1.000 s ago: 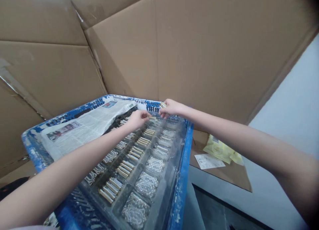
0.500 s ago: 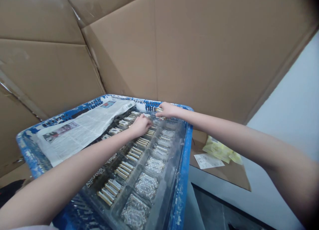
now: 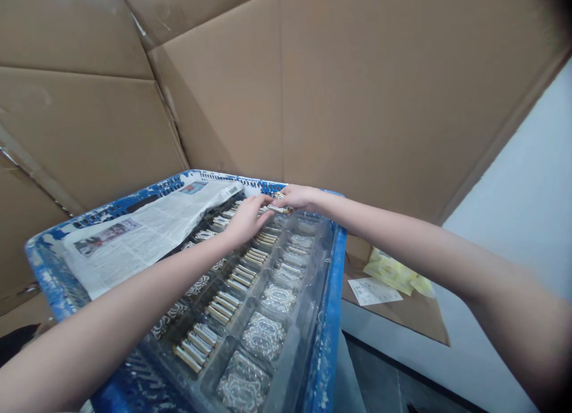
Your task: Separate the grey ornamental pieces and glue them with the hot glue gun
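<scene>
My right hand (image 3: 300, 197) is closed on a few small ornate pieces (image 3: 280, 209) with white-and-gold patterns, at the far end of the plastic tray (image 3: 231, 347). From the left, my left hand (image 3: 245, 220) meets the same pieces, its thumb and fingers around their near end. How many are held is too small to tell. Below both hands, the tray's compartments hold matching pieces: some stand on edge in rows (image 3: 222, 306), others lie flat with their scroll pattern showing (image 3: 263, 334).
The tray sits in a blue crate (image 3: 328, 347) with worn paint. Newspaper (image 3: 147, 237) covers its left side. Cardboard walls (image 3: 357, 97) rise behind and to the left. At right, a white paper slip (image 3: 374, 291) and yellow plastic wrapping (image 3: 393, 270) lie on cardboard.
My left hand has lifted from the tray's rows and opened around the pieces at my right hand. The right hand has shifted slightly left, tilting its pieces flatter.
</scene>
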Motion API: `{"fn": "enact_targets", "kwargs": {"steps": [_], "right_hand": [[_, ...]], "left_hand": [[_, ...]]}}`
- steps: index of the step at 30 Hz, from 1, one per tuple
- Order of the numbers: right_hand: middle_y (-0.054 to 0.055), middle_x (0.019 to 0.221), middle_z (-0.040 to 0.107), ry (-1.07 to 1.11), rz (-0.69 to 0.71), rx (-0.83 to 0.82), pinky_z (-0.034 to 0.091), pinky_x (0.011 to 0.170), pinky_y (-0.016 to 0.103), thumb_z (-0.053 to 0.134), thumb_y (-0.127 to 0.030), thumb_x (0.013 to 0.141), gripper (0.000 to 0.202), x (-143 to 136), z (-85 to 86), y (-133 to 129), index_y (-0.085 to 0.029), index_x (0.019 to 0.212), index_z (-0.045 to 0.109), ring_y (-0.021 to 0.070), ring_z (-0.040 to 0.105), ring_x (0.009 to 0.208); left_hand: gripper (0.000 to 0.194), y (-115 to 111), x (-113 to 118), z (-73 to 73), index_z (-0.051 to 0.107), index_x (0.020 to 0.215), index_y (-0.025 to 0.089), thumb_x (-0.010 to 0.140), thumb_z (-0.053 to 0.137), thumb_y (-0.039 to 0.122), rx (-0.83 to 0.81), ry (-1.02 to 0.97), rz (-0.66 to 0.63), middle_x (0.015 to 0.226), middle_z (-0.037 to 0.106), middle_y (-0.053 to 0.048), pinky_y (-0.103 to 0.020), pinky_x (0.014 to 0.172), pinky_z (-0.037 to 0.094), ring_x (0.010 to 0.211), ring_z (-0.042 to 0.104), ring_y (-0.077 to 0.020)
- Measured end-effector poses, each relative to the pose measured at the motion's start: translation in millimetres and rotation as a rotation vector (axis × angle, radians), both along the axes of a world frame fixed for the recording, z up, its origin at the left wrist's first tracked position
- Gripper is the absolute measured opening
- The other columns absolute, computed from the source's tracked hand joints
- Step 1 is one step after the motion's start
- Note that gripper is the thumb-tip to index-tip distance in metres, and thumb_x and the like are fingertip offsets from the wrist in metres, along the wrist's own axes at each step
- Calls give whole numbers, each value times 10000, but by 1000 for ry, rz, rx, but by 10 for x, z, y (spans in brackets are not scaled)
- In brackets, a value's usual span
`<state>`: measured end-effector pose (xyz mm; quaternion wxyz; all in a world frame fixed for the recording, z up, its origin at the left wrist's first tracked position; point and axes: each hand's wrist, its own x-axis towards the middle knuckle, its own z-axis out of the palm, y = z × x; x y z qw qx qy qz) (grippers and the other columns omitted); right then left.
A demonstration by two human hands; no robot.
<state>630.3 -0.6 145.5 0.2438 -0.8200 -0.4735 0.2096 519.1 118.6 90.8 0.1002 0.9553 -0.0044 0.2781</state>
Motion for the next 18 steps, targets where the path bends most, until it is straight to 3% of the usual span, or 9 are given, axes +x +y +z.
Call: {"fn": "enact_targets", "kwargs": {"steps": [6,11,18], "right_hand": [[24,629,567,62,31,-29,378,465,167,419,-262,810,223,52,-73,19,-129,694,555,69,472,484],[1,596,504,-18,-12,-24,325,404,178,432,-273,794,167,118,-66,-21,-142,716,500,61,385,431],[0,537,479,-78,35,-109,348,415,200,453,-225,747,120,1,-45,-27,-120,704,494,80,422,424]], "left_hand": [[229,33,-8,8,588,838,170,839,399,298,135,46,40,780,615,-44,-296,721,384,757,523,-178],[194,8,31,-99,643,839,179,797,457,213,181,128,26,756,634,-55,-304,727,375,766,528,-194],[267,11,97,-153,656,905,200,791,417,167,176,210,33,758,605,-71,-297,704,396,762,523,-198]]}}
